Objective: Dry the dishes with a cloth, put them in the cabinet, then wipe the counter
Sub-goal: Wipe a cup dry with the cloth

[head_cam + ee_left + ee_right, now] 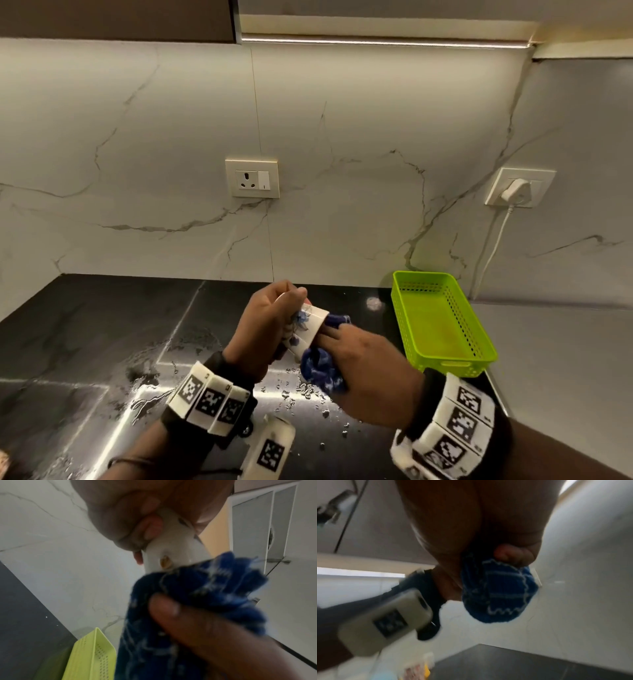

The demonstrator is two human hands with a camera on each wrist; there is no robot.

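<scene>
Cup (306,327), a small white one with blue flowers, is gripped over the wet counter (102,342) by the left hand (265,322) while the right hand (370,370) clutches the soft blue cloth (322,371) against it; probably light, slippery and breakable, so best held round the body.

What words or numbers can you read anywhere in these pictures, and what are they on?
No words or numbers can be read.
White wristband blocks on the left wrist and right wrist: black-and-white square code patterns, no letters.
White ceramic cup, gripped by the left hand: a blue flower picture, no writing.
Blue striped cloth, held by the right hand: only pale lines.
White wall switch: one small mark, too small to read.
</scene>
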